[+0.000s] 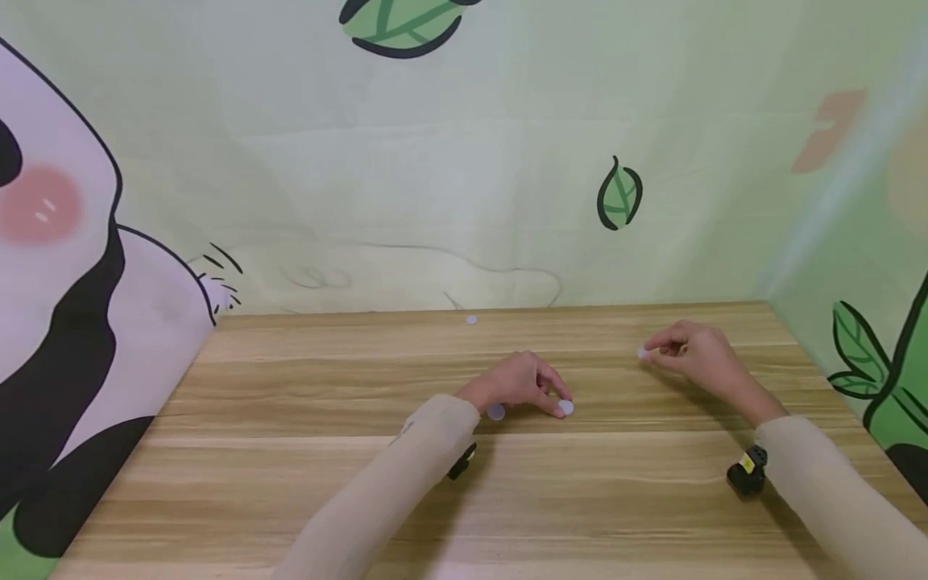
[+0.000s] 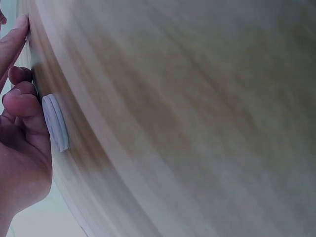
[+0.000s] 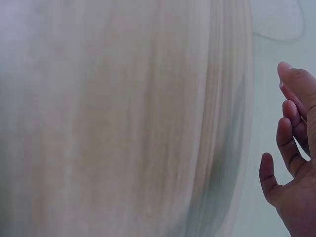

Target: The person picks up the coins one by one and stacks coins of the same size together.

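Head view: a white disc (image 1: 566, 408) at frame centre is being pinned to the worktop (image 1: 290, 451) by the left hand (image 1: 518, 384) fingers; another disc (image 1: 643, 353), right of centre, is being pinched by the right hand (image 1: 696, 351). Sliding gently is advised.

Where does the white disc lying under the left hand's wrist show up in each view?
Head: disc on the table, centre, just below the left hand.
Left wrist: likely the white disc at left, by the fingers.
Right wrist: not in it.
Shared landmark: the wooden table.
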